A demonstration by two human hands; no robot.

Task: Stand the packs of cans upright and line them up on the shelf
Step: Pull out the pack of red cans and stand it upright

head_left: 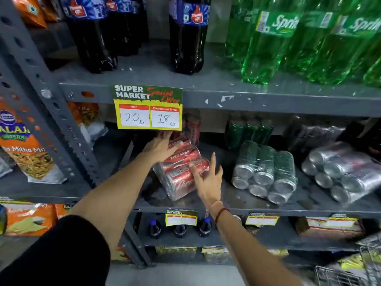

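A shrink-wrapped pack of red cola cans [181, 172] lies on its side on the middle grey shelf [237, 205]. My left hand [159, 148] rests flat on the pack's upper left side, fingers spread. My right hand [208, 180] touches the pack's right end, fingers apart, not closed around it. To the right a pack of green cans [266, 172] lies tipped over, can ends facing me. Further right a pack of dark cans [338, 172] also lies tilted. Behind them upright red cans [192, 124] and green cans [249, 131] stand at the back.
A yellow price card [148, 108] hangs from the upper shelf edge just above my left hand. Cola bottles [187, 36] and green Sprite bottles [288, 42] stand above. Snack bags [24, 145] fill the left rack. A wire basket [350, 269] sits low right.
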